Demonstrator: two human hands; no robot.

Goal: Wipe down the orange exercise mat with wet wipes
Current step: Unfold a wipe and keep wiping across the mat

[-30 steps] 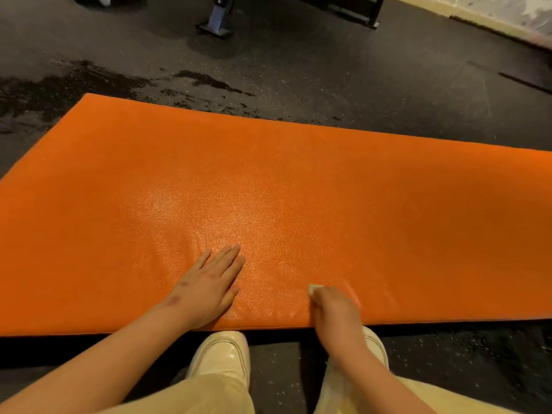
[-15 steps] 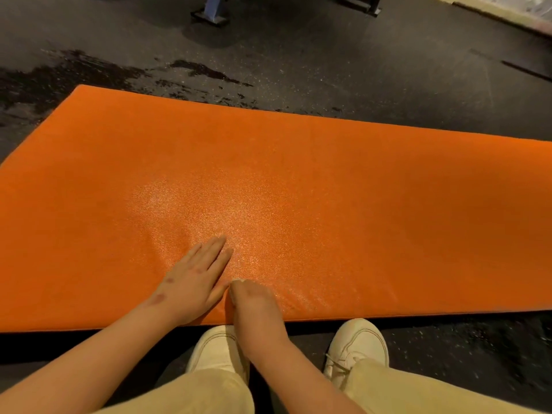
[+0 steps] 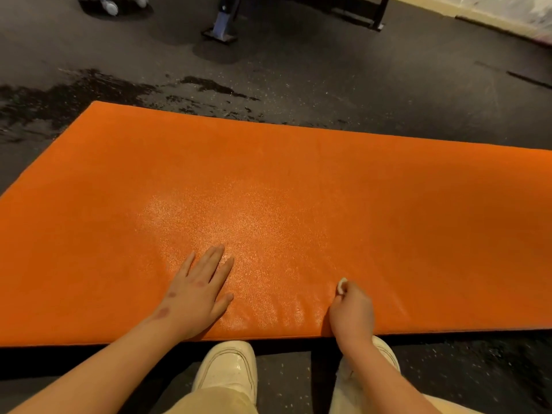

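Two hands down on the orange exercise mat (image 3: 298, 180), spread flat on the dark floor (image 3: 328, 70) and filling the middle of the view from the left edge out past the right.

Mid-wipe, by the look of it, along the near edge. Left hand (image 3: 197, 291) palm down on the mat, fingers straight and mostly close together, little finger a touch apart, thumb out to the right; apparently bracing the mat against sliding. Right hand (image 3: 354, 312) to the right of it, just inside the near edge, fingers curled round a small white wet wipe (image 3: 342, 284). Only a corner showing at the far side of the knuckles, the rest hidden under the fingers.

Glossy sheen across the near middle, between and beyond the hands, probably dampness from wiping. Duller toward the left, the right and the far edge, so likely plenty left to cover.

Next, in all likelihood: press the wipe down and sweep toward the duller parts, left palm planted; shuffle along once out of reach.

Around: pale shoes, left shoe (image 3: 230, 369) and right shoe (image 3: 388, 351), right at the near rim, the right one partly behind the wrist. Dark wet-looking blotches (image 3: 74, 91) on the floor beyond the far left corner. Metal equipment foot (image 3: 222, 28) far off, well apart from the mat. In the way of a leftward stroke: the braced left hand itself.
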